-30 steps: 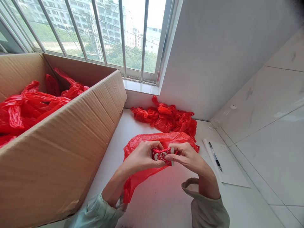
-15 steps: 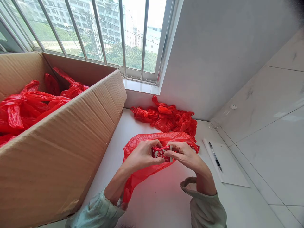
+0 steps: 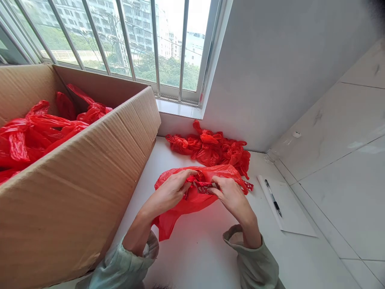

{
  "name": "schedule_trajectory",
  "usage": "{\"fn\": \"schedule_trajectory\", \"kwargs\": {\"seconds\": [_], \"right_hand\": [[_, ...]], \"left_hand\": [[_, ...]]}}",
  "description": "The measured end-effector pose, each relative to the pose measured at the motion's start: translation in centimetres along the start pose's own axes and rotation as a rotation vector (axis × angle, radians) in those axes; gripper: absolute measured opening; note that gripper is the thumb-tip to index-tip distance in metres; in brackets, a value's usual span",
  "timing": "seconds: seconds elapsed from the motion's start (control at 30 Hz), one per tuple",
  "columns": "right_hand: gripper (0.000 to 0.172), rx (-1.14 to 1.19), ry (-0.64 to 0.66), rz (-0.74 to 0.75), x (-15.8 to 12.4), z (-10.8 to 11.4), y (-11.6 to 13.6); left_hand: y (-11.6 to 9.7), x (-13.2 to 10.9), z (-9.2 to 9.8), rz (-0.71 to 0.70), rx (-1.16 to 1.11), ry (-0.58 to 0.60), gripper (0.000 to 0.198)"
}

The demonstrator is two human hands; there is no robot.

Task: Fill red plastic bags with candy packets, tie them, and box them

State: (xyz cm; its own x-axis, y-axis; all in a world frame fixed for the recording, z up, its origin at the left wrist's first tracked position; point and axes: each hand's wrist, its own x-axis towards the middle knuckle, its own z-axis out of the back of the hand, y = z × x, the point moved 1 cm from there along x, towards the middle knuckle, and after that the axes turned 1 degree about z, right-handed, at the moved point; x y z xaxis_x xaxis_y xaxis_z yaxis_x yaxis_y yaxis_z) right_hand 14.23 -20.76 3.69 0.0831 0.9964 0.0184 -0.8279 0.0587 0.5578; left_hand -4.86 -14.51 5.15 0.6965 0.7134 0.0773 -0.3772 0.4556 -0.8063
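A thin red plastic bag (image 3: 192, 206) lies loosely spread on the white table. Over its opening, my right hand (image 3: 233, 194) pinches a small red printed packet (image 3: 205, 188), which sits partly within the bag's folds. My left hand (image 3: 173, 190) is closed at the left side of the opening, its fingers on the bag's gathered red film. Folds partly hide the fingertips of both hands. More patterned red wrapping (image 3: 248, 185) pokes out at the bag's right end.
To the left stands a large cardboard box (image 3: 99, 160) holding knotted red bags (image 3: 36, 128). Several more knotted red bags (image 3: 210, 144) lie against the wall. On the right are white paper (image 3: 296, 212), a pen (image 3: 273, 198) and a clear bottle (image 3: 278, 150). A barred window is behind.
The packet has been lowered and tilted into the bag's opening. My left hand has let go of it and moved slightly left onto the bag film; my right hand still holds the packet.
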Motion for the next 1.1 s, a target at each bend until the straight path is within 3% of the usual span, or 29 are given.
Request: {"fn": "schedule_trajectory", "kwargs": {"seconds": [0.17,0.47,0.87,1.1], "right_hand": [[0.008,-0.066,0.007,0.106,0.5,-1.2,1.5],[0.035,0.226,0.053,0.151,1.0,-0.9,0.5],[0.038,0.471,0.06,0.144,1.1,-1.1,0.3],[0.035,0.549,0.03,0.104,1.6,-1.2,-0.2]], "left_hand": [[0.0,0.1,-0.2,-0.042,-0.024,-0.017,0.036],[0.3,0.6,-0.6,-0.01,-0.046,0.058,0.017],[0.6,0.9,-1.6,0.067,-0.141,0.005,0.013],[1.0,0.9,-0.8,0.099,-0.173,-0.002,0.018]]}}
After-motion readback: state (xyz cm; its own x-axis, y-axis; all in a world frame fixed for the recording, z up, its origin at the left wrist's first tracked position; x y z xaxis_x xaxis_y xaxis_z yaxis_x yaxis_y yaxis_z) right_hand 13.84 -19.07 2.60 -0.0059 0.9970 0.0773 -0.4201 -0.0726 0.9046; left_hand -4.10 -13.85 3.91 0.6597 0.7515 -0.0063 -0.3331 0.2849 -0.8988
